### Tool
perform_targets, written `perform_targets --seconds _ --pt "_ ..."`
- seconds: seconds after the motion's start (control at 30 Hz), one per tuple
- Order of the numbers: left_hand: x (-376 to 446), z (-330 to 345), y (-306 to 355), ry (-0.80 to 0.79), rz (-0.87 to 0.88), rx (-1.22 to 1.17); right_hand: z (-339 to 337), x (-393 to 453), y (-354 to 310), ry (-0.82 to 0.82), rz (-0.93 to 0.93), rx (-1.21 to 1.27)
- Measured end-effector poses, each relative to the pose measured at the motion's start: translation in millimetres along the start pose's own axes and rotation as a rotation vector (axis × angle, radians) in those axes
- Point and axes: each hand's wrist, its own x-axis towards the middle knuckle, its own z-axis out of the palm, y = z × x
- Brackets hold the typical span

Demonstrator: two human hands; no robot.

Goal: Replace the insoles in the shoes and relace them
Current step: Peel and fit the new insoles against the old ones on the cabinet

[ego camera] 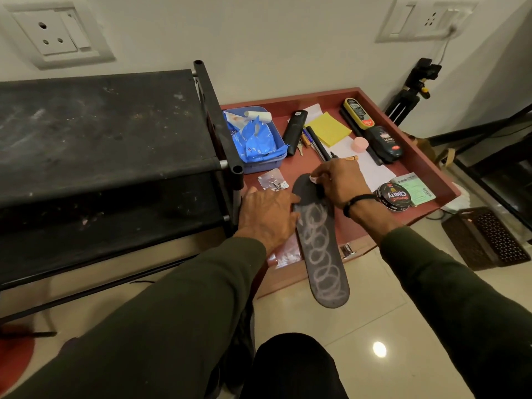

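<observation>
Fingers (288, 210) of left hand (266, 217) lie flat and straight, pressing insole (319, 249) edge down near its middle; right hand (341, 184) pinches a small white tube (399, 180)-like thing at the toe end, looks like glue, can't confirm

wait, correction not needed: white bit (313, 179) sits under right fingertips, mostly hidden

Insole lies across front edge of red tabletop (426, 174), toe end on it, heel end hanging off over floor (374, 298). No shoes in view

Risks, my read:
- overhanging heel could tip or slide off if left hand lifts; only the palm pressure keeps it put
- wet squiggle may smear onto left fingers or sleeve, they're touching right beside it
- plastic packet (283, 256) lies under insole edge, could stick if adhesive runs over
- polish tin (393, 196) near right wrist, elbow swing could knock it

Materials: insole dark grey, flat, matte, foam-like, rounded elongated shape, covered in pale looping spiral line from heel up to mid. Tabletop glossy red with raised lip. Tin round, shiny black lid. Blue tray (259, 165) plastic, holding crinkly blue wrappers. Black rack (115, 133) left, dusty fabric shelves, metal tubes. Floor glossy tile
</observation>
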Motion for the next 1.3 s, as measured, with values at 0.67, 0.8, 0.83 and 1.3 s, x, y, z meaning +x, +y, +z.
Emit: perform_targets --seconds 0.67,0.8,0.83,1.3 --pt "3 4 -1 0.027 0.003 0.007 -24 -88 -1 -0.159 0.034 0.044" --pt "3 5 -2 0.009 0.006 0.007 -7 -71 1 0.004 0.082 0.033" --pt "3 5 -1 0.009 0.008 0.009 -3 -62 3 0.031 0.101 0.028" --pt "5 7 -2 0.022 -0.007 0.026 8 -91 0 0.049 -0.072 -0.053"
